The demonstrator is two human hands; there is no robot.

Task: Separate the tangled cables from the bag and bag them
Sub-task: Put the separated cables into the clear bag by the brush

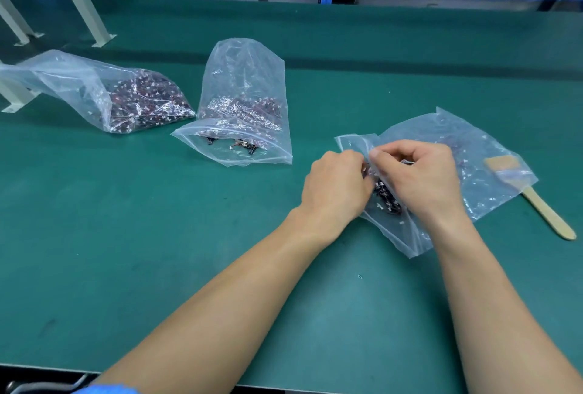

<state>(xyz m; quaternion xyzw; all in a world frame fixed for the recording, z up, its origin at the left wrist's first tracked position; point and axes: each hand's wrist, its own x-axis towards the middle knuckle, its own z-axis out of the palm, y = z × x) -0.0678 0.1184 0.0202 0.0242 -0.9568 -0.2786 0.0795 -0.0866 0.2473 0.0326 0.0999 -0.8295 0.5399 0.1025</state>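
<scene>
A small clear zip bag (400,232) lies on the green mat at right centre, with a bundle of dark cables with white connectors (387,199) inside it. My left hand (336,187) and my right hand (421,174) meet over this bag, fingers curled and pinching its plastic near the top edge. A larger crumpled clear bag (457,144) lies under and behind my right hand. Whether my fingers also hold cables is hidden.
Two big clear bags of tangled red and black cables sit further back: one lying at left (126,100), one upright at centre (243,100). A small zip bag (239,147) with a few cables leans before the upright one. A wooden-handled brush (533,194) lies at right.
</scene>
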